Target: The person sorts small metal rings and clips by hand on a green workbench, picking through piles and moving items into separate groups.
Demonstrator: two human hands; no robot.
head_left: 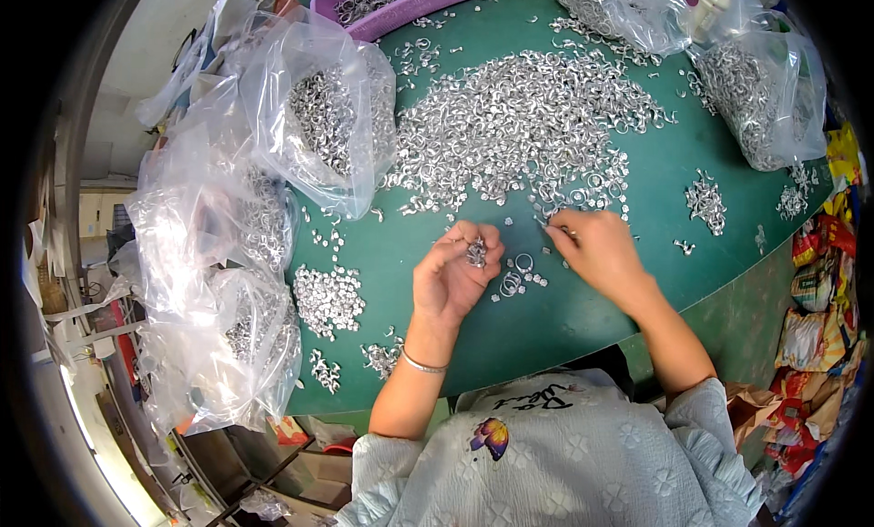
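Note:
My left hand [448,277] is turned palm up, its fingers curled round a small clump of silver metal pieces [476,252]. To the right, my right hand [596,252] is closed in a pinch at the near edge of a large heap of small, shiny, curved metal parts [519,126]. Whatever sits between its fingertips is too small to name. Between the two hands, a few metal rings [512,284] and small round metal pieces [537,279] lie on the green table [546,336].
Clear plastic bags of metal parts [332,117] crowd the table's left side. Another filled bag [760,99] stands at the far right. A purple tray [414,13] sits at the back. Small piles of parts [328,299] lie at the left, others [706,204] at the right.

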